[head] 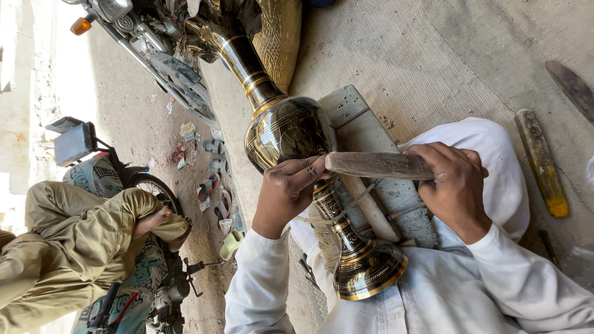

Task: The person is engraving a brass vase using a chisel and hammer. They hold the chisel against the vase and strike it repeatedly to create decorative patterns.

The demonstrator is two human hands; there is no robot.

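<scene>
**A:** ok so what's going on with the hands here? I'm standing right by this person and it looks busy.

**B:** The right hand [455, 185] is wrapped tight around one end of a worn wooden stick-shaped tool [378, 165], fingers fully curled over it. The stick runs from that fist across to the left hand [288, 188].

**A:** and the left?

**B:** Left hand is closed too, fingertips pinched at the far end of the stick, right where it meets the dark, brass-banded engraved metal vase [291, 133]. The knuckles are pressed against the vase's round belly.

**A:** where's the vase sitting exactly?

**B:** It lies sideways across the person's lap, under both grips. The belly is just above the left fist, the flared golden foot [369, 270] sits below it against the white clothes, and the long neck stretches up and away from the hands. Behind the grip there's a pale wooden block [371, 145] under the vase, with thin cord [346, 207] looped round the stem.

**A:** anything else near?

**B:** Past the right hand, well apart, a yellow-stained wooden stick [542, 162] lies on the woven mat [433, 55]. Off beyond the left arm, another person in khaki clothes [80, 241] sits by a parked motorcycle [124, 179].
</scene>
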